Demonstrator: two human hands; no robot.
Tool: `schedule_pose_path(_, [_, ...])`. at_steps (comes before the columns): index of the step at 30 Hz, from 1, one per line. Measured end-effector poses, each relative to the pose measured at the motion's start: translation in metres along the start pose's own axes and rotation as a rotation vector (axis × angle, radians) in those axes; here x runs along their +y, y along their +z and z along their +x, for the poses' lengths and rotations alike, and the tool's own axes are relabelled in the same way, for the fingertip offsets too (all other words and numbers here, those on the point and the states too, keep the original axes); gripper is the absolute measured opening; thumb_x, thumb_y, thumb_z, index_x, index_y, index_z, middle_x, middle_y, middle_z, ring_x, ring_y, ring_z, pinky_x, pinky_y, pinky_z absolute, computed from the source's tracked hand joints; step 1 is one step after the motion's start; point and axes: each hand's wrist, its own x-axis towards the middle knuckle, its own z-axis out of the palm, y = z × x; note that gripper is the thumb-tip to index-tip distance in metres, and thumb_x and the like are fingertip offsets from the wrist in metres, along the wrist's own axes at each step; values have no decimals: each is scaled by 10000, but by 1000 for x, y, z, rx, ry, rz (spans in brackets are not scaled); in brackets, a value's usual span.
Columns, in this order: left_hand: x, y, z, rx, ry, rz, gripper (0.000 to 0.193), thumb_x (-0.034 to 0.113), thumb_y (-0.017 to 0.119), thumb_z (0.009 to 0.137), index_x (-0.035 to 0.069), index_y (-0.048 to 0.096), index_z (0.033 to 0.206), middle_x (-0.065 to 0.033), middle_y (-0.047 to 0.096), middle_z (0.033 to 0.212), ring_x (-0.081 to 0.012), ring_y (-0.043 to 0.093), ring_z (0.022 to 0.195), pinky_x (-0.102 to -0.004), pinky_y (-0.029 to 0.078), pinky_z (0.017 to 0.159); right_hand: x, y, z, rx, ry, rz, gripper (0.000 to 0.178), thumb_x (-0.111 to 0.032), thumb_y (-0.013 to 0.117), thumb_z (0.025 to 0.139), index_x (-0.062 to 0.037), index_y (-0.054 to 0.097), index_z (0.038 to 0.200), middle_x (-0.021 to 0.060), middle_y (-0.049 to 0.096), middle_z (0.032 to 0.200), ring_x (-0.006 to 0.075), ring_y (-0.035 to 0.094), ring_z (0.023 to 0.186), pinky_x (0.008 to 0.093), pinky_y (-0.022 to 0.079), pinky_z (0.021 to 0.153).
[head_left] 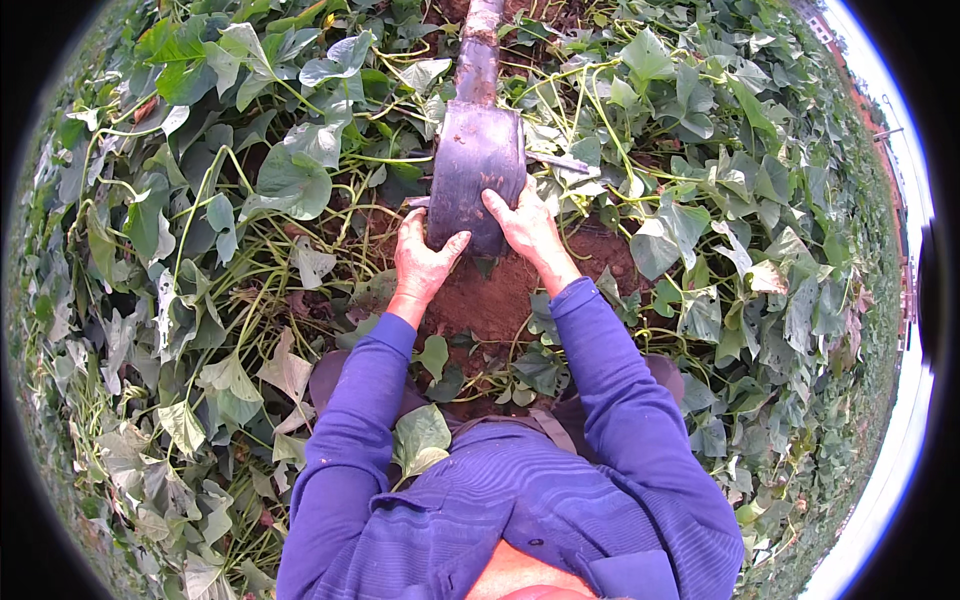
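Head view, upper centre of the frame: you press both hands onto a broad, dark metal hoe blade (478, 170) set on edge in the reddish soil (490, 295) of a vine-covered field. Your left hand (422, 258) cups the blade's lower left corner, fingers curled round its edge and thumb laid across its face. Your right hand (525, 222) lies flat against the lower right of the blade, fingers spread and pointing up the frame. The handle (479, 45) runs from the blade's top out past the upper edge of the frame.

The blade looks stiff and heavy, its face dull and smeared with dirt, so it should not slip much under your palms. Its lower edge, buried at the soil line, is likely the sharp side. The side edges and flat face, where your hands are now, look the safer places to hold.

Leafy green vines (270, 180) crowd in from the left, right and top of the frame, with thin pale stems crossing just beside the blade on both sides. These could snag the blade or your fingers. Your blue sleeves (600, 370) fill the lower centre, and loose leaves lie between your arms.
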Motion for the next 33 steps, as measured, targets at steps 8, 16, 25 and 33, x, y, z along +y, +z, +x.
schedule_pose_path(8, [3,16,17,-78,-5,-380,413,201,902,831,-23,725,1129,-101,771,1082,-193,738,946,-352,580,876,14,6,-5,153,-133,33,936,-469,768,926,51,321,1563,292,519,1465,390,499,1386,452,398,1161])
schedule_pose_path(16, [-7,16,20,-130,-53,-591,463,172,891,846,-21,679,1210,-96,757,1127,-169,716,980,-339,576,893,42,71,-26,359,-181,661,830,-335,812,945,7,343,1537,142,581,1367,218,579,1213,374,446,1088])
schedule_pose_path(25, [-14,25,22,-52,-5,-427,524,277,904,824,-21,688,1197,-157,719,1133,-274,709,1023,-390,558,917,49,72,-24,346,-78,522,624,-345,812,939,29,548,1363,136,697,1249,233,648,1114,373,488,1026])
schedule_pose_path(33, [-1,23,26,12,-17,-433,448,214,890,850,-47,687,1153,-149,768,1056,-235,739,925,-372,582,855,35,55,-10,220,28,397,635,-413,813,922,30,612,1331,158,746,1188,256,693,1082,375,523,990])
